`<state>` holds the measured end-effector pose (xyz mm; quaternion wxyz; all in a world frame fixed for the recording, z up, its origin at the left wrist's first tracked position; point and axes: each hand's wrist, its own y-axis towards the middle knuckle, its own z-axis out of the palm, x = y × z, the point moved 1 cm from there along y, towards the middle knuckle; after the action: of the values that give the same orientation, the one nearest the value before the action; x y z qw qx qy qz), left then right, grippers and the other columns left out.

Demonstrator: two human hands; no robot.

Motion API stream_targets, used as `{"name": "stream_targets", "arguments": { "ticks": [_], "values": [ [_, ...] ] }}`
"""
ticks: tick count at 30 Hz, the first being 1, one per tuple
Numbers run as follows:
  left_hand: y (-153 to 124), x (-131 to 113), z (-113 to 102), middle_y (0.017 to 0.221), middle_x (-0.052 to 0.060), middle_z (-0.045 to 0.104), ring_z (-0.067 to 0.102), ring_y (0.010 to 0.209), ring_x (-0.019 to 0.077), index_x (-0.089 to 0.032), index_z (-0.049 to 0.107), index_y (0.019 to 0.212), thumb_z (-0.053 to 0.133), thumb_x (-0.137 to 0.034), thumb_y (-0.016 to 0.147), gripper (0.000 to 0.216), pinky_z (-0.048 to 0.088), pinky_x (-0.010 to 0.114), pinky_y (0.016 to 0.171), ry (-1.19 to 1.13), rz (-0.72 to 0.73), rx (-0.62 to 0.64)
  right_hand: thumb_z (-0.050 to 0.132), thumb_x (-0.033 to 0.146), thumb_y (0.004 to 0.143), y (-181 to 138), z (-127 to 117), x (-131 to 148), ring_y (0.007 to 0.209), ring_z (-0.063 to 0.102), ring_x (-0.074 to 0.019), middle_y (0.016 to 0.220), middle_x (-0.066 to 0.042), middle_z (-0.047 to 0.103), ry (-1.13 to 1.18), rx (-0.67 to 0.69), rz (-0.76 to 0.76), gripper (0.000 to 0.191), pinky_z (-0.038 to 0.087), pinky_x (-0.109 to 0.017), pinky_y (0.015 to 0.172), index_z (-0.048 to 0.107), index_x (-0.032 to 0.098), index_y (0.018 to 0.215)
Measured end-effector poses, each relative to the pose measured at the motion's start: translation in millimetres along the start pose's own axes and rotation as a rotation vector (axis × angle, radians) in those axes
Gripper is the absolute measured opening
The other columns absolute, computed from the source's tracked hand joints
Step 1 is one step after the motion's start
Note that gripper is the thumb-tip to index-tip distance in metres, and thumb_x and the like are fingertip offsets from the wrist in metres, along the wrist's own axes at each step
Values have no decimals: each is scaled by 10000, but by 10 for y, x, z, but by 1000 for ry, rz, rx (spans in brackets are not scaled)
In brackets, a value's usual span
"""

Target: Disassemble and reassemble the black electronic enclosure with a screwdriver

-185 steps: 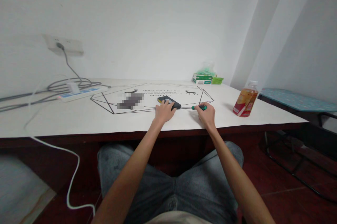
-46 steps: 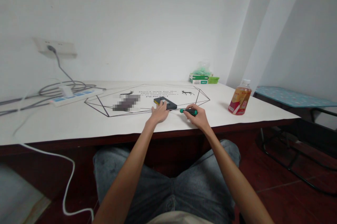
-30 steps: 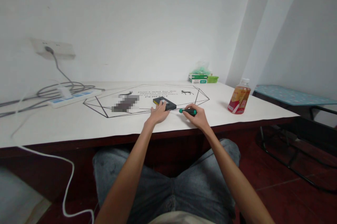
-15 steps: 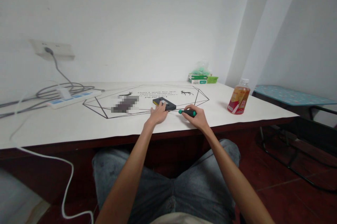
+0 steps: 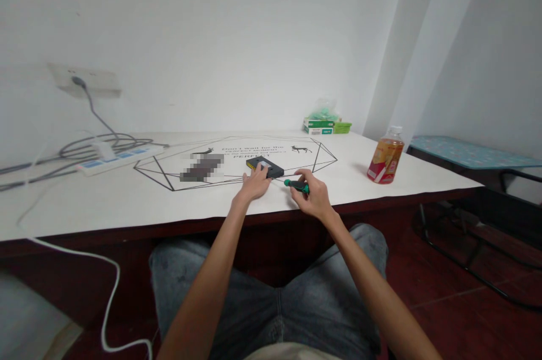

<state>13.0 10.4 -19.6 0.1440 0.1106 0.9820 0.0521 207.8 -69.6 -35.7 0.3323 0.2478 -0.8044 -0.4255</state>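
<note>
My left hand (image 5: 255,183) is closed on the near side of a flat black rectangular case (image 5: 275,169), which lies on the white table. Its thumb is at the left and its fingers rest on the top, covering part of a pale label. A yellow label shows on the case's left side. In my right hand (image 5: 315,193) is a screwdriver (image 5: 297,185) with a black and green handle, held in a pinch. Its thin shaft points left to the case's near edge; whether the tip touches is too small to tell.
Left of the case lies a blurred-out dark object (image 5: 201,168). A power strip (image 5: 118,159) and coiled cables (image 5: 93,146) are at the far left. A drink bottle (image 5: 385,156) stands on the right. Green-white boxes (image 5: 318,126) and a green basket (image 5: 342,127) sit at the back.
My right hand has turned, and the screwdriver's handle has shifted slightly left and toward me, now tilted. My left hand and the case have stayed in place.
</note>
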Motion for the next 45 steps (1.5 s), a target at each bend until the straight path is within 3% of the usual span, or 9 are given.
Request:
{"name": "stream_targets", "arguments": {
  "ticks": [4,11,18,22,26,32,38,42,45],
  "values": [
    [-3,3,-2,1724,158,122,179,1573,361,-169,294,1605,323,-365,1000,636,146,640,1238,9,3,-3,524,349,926,-32,3,92,586,603,-132,814,-44,719,-78,29,-53,224,423,-239,606,631,184,1032],
    [-31,-6,-19,1714,147,189,232,1559,359,-216,311,1599,329,-328,991,618,190,645,1225,39,13,-17,486,460,1024,-138,135,322,687,683,-159,795,-58,750,-280,76,-38,349,369,-242,580,700,185,997],
    [-74,-48,-57,1719,174,140,198,1572,335,-169,282,1600,320,-314,990,628,143,627,1239,13,3,12,472,347,982,-177,151,495,734,662,-160,972,-91,732,-287,48,-64,300,373,-244,589,639,146,1130],
    [-84,-61,-65,1718,175,148,205,1569,346,-171,300,1591,327,-309,983,624,153,639,1233,7,1,5,441,359,1028,-169,163,499,646,634,-142,841,-60,726,-360,-12,-90,296,313,-256,546,671,174,1007],
    [-77,-53,-57,1714,175,168,224,1564,346,-170,323,1579,327,-307,979,616,149,642,1233,1,9,-6,465,496,1030,-144,178,454,545,594,-147,635,-44,668,-462,-79,-34,447,263,-280,530,640,186,759],
    [-74,-44,-51,1718,170,154,222,1565,340,-184,313,1584,314,-318,986,613,142,644,1232,-3,9,2,520,488,983,-106,159,461,671,673,-173,915,-77,762,-366,-24,57,382,306,-263,553,638,161,1143],
    [-77,-53,-60,1719,165,152,220,1567,334,-192,308,1588,329,-332,987,618,154,636,1234,11,2,2,517,373,953,-75,140,500,632,657,-172,833,-52,753,-385,23,41,218,263,-266,543,630,187,960],
    [-86,-57,-70,1715,166,171,222,1565,344,-192,324,1586,331,-324,982,618,159,636,1234,8,4,-7,462,491,1014,-39,127,506,529,608,-172,617,-50,694,-525,27,106,397,183,-286,535,631,190,816],
    [-92,-53,-69,1714,173,169,205,1569,343,-169,326,1586,321,-320,984,621,148,631,1237,3,8,-5,456,508,1020,-16,81,511,570,627,-179,691,-65,726,-531,56,159,401,200,-285,546,651,188,876]
  ]
}}
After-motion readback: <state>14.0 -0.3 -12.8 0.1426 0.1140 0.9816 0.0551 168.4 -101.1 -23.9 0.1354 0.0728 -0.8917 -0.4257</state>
